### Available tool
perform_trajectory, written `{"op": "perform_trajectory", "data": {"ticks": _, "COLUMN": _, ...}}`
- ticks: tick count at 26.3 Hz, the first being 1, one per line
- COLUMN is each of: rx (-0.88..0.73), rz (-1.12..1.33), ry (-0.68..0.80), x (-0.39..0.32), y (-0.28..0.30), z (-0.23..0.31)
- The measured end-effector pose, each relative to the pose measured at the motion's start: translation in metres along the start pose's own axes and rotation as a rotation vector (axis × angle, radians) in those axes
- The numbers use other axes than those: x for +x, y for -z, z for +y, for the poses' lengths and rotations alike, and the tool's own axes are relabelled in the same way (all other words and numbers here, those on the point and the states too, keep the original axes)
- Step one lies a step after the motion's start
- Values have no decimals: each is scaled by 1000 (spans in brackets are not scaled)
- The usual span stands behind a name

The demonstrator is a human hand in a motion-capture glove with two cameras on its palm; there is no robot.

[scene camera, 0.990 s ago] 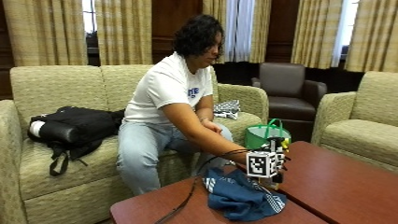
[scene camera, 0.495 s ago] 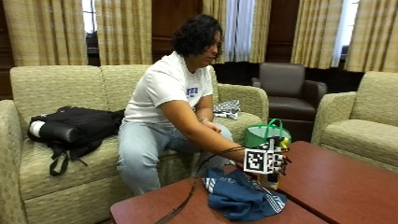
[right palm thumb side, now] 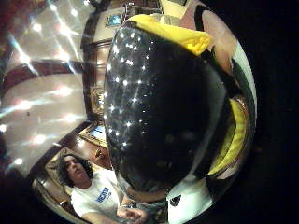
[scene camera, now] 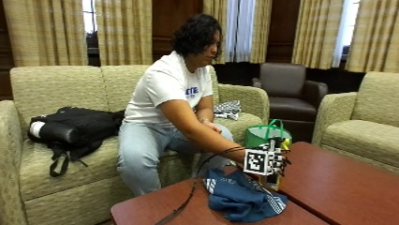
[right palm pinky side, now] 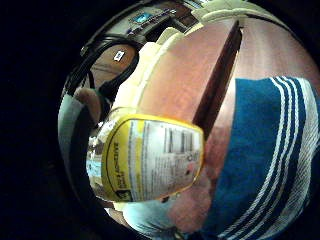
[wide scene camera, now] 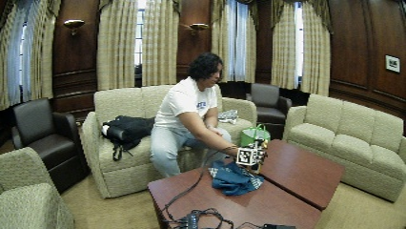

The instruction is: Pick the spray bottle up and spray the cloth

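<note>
A blue cloth (scene camera: 240,197) with white stripes lies crumpled on the brown table (scene camera: 349,187), near its sofa-side edge. Just to the right of the cloth, my gloved right hand (scene camera: 277,161) grips the spray bottle (scene camera: 272,180) upright, its base at or just above the table. The little finger side palm view shows the bottle's yellow label (right palm pinky side: 150,160) close to the palm, with the striped cloth (right palm pinky side: 265,165) beside it. The thumb side palm view is filled by the bottle's black spray head (right palm thumb side: 154,107) with a yellow part (right palm thumb side: 180,35).
A green bag (scene camera: 265,136) stands behind the hand at the table's far edge. A black backpack (scene camera: 75,126) lies on the sofa. Cables (wide scene camera: 197,219) lie on the table's near end. A seam (right palm pinky side: 217,80) divides the two table tops.
The hand with the bottle has stayed almost in place beside the cloth; nothing else has visibly moved.
</note>
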State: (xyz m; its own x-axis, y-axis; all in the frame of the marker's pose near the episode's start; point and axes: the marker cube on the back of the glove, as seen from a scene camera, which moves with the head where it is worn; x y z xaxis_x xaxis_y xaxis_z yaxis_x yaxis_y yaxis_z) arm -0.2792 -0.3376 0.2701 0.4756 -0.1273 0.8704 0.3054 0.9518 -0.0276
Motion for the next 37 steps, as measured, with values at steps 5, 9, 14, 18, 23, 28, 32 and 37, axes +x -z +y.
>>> {"op": "perform_trajectory", "data": {"ticks": 5, "rx": 8, "rz": -11, "ry": -15, "x": 1, "y": 2, "z": 4}}
{"op": "perform_trajectory", "data": {"ticks": 9, "rx": 11, "rz": -7, "ry": -18, "x": 2, "y": 3, "z": 8}}
{"op": "perform_trajectory", "data": {"ticks": 14, "rx": -6, "rz": -7, "ry": -32, "x": 4, "y": 4, "z": 15}}
{"op": "perform_trajectory", "data": {"ticks": 18, "rx": -14, "rz": -13, "ry": -55, "x": 8, "y": 4, "z": 16}}
{"op": "perform_trajectory", "data": {"ticks": 23, "rx": -26, "rz": -24, "ry": -59, "x": 9, "y": 1, "z": 16}}
{"op": "perform_trajectory", "data": {"ticks": 28, "rx": -32, "rz": -15, "ry": -70, "x": 12, "y": -3, "z": 18}}
{"op": "perform_trajectory", "data": {"ticks": 32, "rx": -54, "rz": 29, "ry": -84, "x": 22, "y": -1, "z": 24}}
{"op": "perform_trajectory", "data": {"ticks": 37, "rx": -129, "rz": 38, "ry": -109, "x": 27, "y": -7, "z": 37}}
